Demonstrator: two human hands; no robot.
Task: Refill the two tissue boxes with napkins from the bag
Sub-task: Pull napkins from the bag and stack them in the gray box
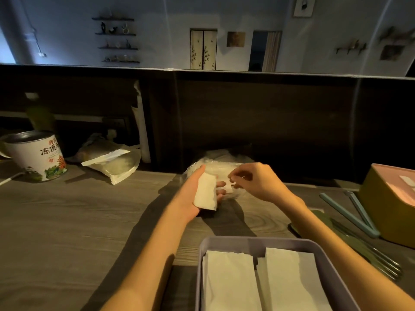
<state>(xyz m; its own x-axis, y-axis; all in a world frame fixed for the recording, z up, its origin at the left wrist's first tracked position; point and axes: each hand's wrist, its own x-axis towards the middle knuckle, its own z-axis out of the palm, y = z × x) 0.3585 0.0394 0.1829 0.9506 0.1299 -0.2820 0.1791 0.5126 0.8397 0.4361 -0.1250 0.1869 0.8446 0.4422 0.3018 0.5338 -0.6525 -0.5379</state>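
A clear plastic bag of napkins lies at the back of the wooden table. My left hand holds a folded stack of white napkins in its palm, just in front of the bag. My right hand pinches the edge of another napkin at the bag's mouth. Close to me stands an open grey-purple tissue box holding two stacks of white napkins side by side. A yellow tissue box with a pink top sits at the right edge.
A white tea tin and a clear pouch with a white label stand at the back left. Light-blue tongs and green-handled cutlery lie between the two boxes. A dark partition rises behind the table.
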